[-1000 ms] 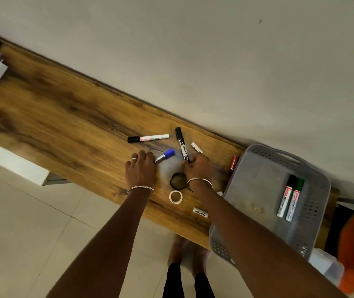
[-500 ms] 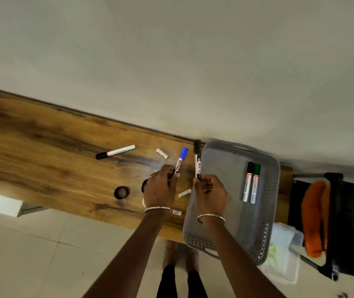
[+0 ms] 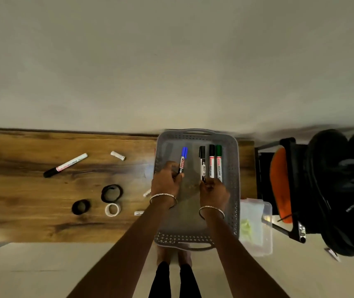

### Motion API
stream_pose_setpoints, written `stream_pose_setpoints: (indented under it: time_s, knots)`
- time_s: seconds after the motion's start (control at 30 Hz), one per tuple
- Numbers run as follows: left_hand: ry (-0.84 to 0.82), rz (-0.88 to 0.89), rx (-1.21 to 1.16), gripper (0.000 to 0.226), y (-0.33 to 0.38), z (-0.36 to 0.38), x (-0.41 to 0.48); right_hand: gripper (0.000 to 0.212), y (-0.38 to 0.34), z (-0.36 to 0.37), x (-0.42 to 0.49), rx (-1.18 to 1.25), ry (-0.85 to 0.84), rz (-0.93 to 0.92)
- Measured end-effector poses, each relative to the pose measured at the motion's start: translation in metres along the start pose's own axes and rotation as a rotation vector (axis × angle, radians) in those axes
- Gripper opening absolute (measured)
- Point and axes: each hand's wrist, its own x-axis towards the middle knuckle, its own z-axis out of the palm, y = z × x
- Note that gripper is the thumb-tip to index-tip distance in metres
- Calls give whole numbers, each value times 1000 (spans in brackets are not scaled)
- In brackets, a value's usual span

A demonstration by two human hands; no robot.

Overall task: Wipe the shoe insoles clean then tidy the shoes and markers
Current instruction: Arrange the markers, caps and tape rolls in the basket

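A grey perforated basket (image 3: 234,168) stands on the right end of the wooden table (image 3: 21,211). My left hand (image 3: 165,183) holds a blue-capped marker (image 3: 183,159) over the basket's left half. My right hand (image 3: 214,193) grips a black-capped marker (image 3: 202,162) by its lower end, beside two markers lying in the basket, one black-capped (image 3: 211,160), one green-capped (image 3: 218,161). Another black-capped marker (image 3: 65,165) lies on the table at the left. A black shoe (image 3: 333,186) with an orange insole (image 3: 280,186) sits at the far right.
On the table lie a short white piece (image 3: 118,155), two black rings (image 3: 111,192) (image 3: 81,206), a white tape roll (image 3: 112,209) and small white labels (image 3: 139,213). A clear plastic container (image 3: 255,226) stands right of the basket. The wall runs behind the table.
Both hands lifted a marker from the table and carried it right, over the basket. The view has swung right, bringing the shoe into sight.
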Motion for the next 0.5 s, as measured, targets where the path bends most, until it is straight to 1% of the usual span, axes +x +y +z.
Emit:
stream_pose_setpoints:
  time_s: [0.13,0.27,0.37,0.5]
  knots:
    - [-44,17,-2,33,3,18,10,21,-5,-3,14,-33,-10,41]
    - [-66,55,27,27,5,28,16,23,-7,0,24,-57,-9,63]
    - [-61,52,43,25,11,35,20,24,-7,1,24,-86,-7,62]
    - [-51,18,29,28,18,47,27,22,-5,2,25,-110,-8,36]
